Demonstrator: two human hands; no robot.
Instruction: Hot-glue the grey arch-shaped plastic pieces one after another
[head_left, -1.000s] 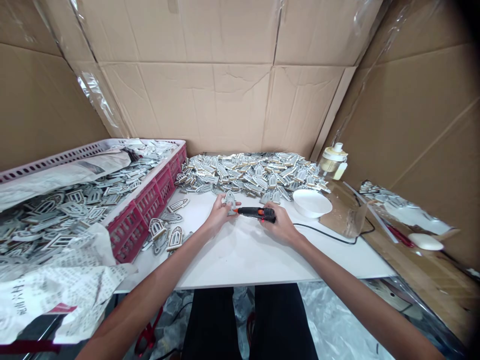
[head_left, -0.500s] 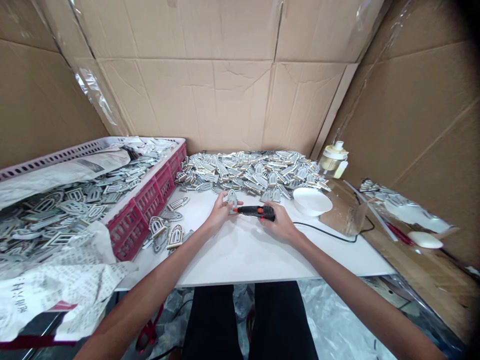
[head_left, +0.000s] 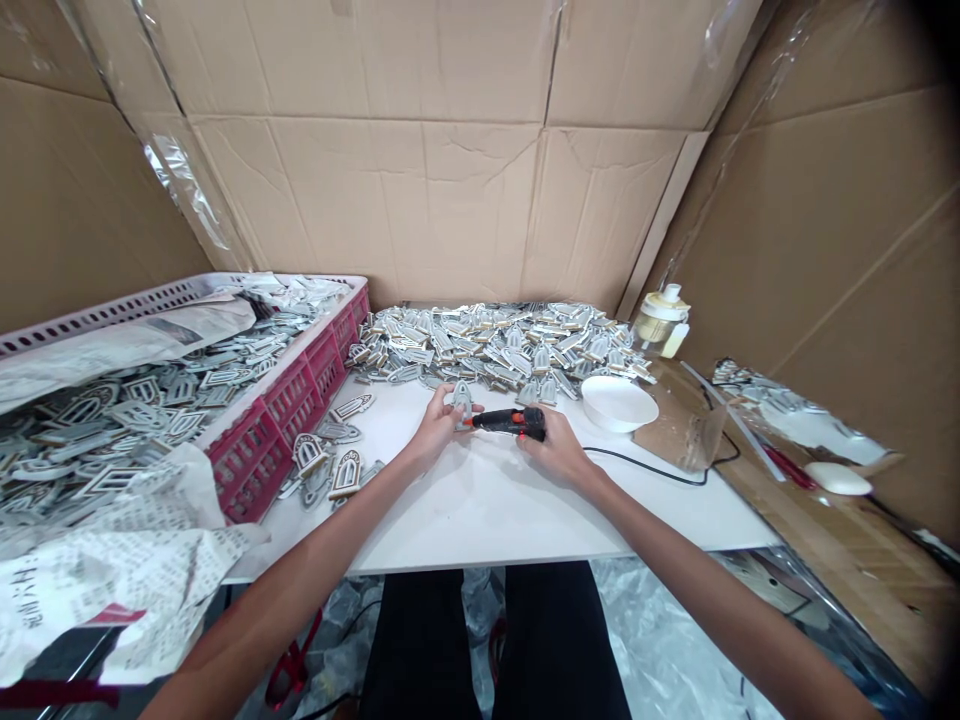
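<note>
Over the middle of the white board, my left hand pinches a small grey arch-shaped piece upright between thumb and fingers. My right hand is wrapped around the back of a black and orange glue gun, which has a small red light near the grip. Its orange nozzle points left, at the lower part of the piece; whether it touches cannot be made out. Several similar arch pieces lie loose to the left of my left forearm, some with gold-brown edges.
A big pile of arch pieces covers the board's back. At left stands a pink crate with more pieces and newspaper. To the right are a white bowl, a black cord, a clear bottle and a cardboard wall.
The view has shifted slightly. My right hand has turned a little on the glue gun, whose nozzle stays by the piece. My left hand keeps its hold on the piece.
</note>
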